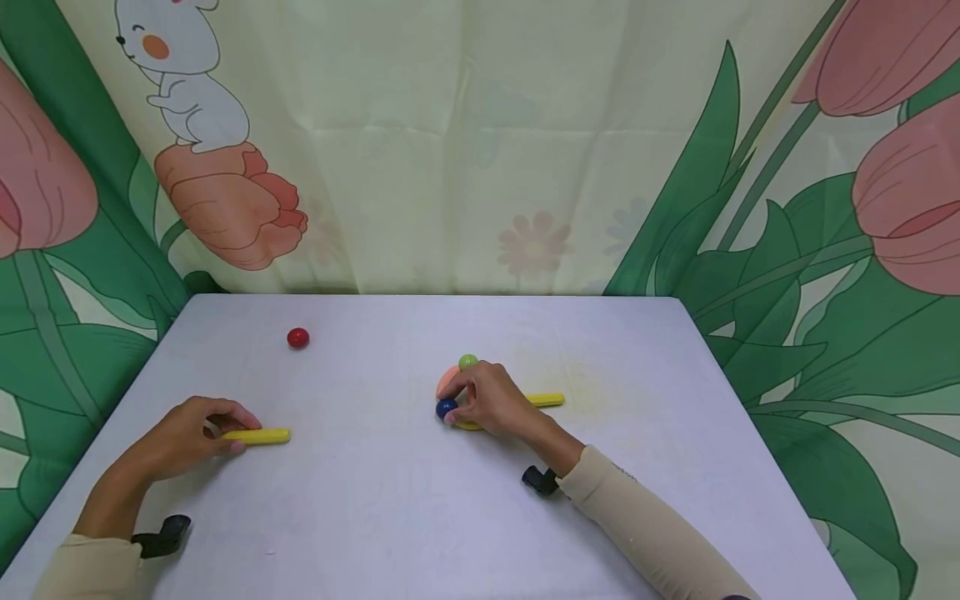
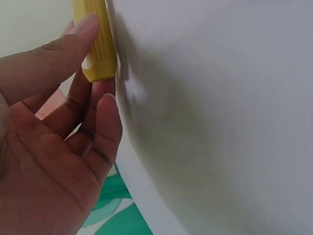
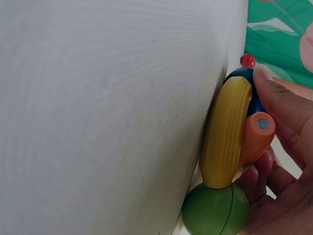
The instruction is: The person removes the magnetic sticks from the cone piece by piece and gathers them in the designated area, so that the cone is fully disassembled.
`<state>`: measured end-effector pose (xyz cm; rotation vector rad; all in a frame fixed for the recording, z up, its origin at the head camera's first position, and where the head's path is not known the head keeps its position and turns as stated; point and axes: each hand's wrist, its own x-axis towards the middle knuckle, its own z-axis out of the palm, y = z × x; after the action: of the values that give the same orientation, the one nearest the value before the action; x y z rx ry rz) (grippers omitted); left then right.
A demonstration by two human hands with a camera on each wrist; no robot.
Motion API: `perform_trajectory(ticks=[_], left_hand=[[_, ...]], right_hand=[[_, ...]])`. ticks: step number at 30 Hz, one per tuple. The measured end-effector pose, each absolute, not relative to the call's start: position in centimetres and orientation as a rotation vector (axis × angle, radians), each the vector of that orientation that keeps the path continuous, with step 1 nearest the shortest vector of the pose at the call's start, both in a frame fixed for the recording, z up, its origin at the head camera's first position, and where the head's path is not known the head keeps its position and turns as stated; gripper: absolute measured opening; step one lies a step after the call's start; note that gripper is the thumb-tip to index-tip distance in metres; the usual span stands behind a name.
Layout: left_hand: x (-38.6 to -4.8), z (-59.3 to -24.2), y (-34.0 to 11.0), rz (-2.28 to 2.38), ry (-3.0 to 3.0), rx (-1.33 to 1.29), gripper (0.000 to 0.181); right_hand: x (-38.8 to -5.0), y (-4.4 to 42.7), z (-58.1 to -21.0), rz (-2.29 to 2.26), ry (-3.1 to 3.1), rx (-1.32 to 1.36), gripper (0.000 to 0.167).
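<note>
My left hand (image 1: 187, 437) pinches a yellow ribbed rod (image 1: 258, 436) between thumb and fingers; in the left wrist view its end (image 2: 100, 61) lies close to the tabletop. With its thumb against a dark blue ball (image 1: 446, 408), my right hand (image 1: 491, 400) holds a small cluster of pieces. A curved yellow rod (image 3: 226, 137) meets the blue ball at one end and a green ball (image 3: 215, 210) at the other. Beside it is an orange rod (image 3: 258, 134) with a metal disc in its end. The hand partly hides these pieces in the head view.
A red ball (image 1: 297, 337) sits alone toward the back left of the white table (image 1: 360, 517). Another yellow length (image 1: 545, 400) sticks out right of my right hand. A printed curtain (image 1: 405, 167) hangs behind the table's back edge.
</note>
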<state>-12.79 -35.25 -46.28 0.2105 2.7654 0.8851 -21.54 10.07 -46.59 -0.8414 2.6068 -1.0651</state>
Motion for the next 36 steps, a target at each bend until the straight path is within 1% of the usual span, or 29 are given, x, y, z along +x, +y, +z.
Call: perform_trajectory(ticks=[7,17,23,28,33,36], left_hand=[[-12.7,-46.6,-36.6,0.876,2.748,0.175,0.026],[-12.8,-46.7,-36.9,0.890,2.751,0.201,0.026],[-12.5,-46.7,-36.5,0.872,2.795,0.175,0.032],[-12.6,-45.6,-34.4,0.855,2.913,0.176,0.037],[-13.1,-43.6,-30.9,0.906,2.996,0.219,0.040],[-13.5,-42.9,-28.3,0.964,3.045,0.277,0.039]], right_hand=[[-21.6,10.0,-46.6,-1.073,2.597,-0.822,0.028],[-21.6,10.1,-46.6,-1.069,2.607,-0.844,0.028],[-21.5,10.2,-46.6,-1.091,2.585,-0.838,0.028],[-21.6,10.7,-46.4,-1.160,2.556,-0.805,0.029],[-22.2,11.4,-46.1,-1.277,2.516,-0.755,0.031],[-22.8,11.8,-45.9,-1.324,2.536,-0.736,0.031]])
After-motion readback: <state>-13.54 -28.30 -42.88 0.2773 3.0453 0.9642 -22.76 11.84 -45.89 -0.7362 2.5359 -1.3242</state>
